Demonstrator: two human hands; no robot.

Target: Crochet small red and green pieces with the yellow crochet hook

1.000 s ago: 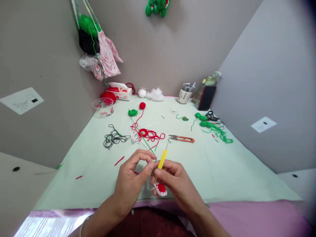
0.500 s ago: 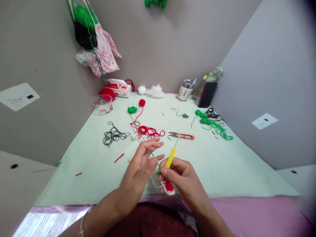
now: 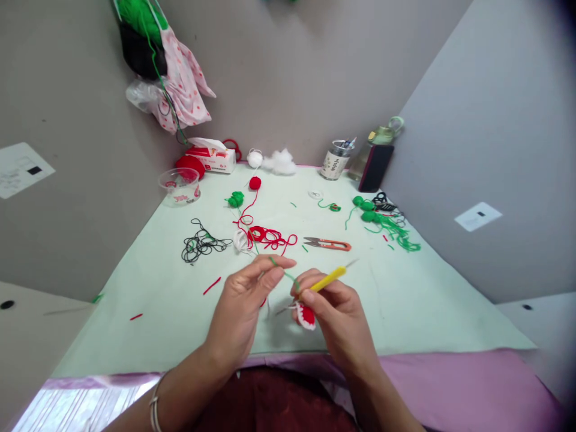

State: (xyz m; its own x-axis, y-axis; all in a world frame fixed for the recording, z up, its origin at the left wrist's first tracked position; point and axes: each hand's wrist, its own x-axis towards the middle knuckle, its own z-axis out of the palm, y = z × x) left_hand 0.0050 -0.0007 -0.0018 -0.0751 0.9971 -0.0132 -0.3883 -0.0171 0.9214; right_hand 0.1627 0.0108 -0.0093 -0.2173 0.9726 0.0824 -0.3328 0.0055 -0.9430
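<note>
While the left hand (image 3: 236, 309) pinches green yarn (image 3: 290, 276), the right hand (image 3: 348, 321) grips the yellow hook (image 3: 329, 278), long axis slanting up and away rightward, red-and-white piece (image 3: 306, 317) just below its fingertips, farther from the left hand.

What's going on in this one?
A person is doing yarn work at a cloth-covered table. The right hand holds a yellow-handled crochet hook and a small red piece with a white edge. A green yarn strand runs between it and the left hand, whose fingers hold it. Beyond the hands lie orange-handled thread snips, loose red yarn and a tangle of black cord.
</note>
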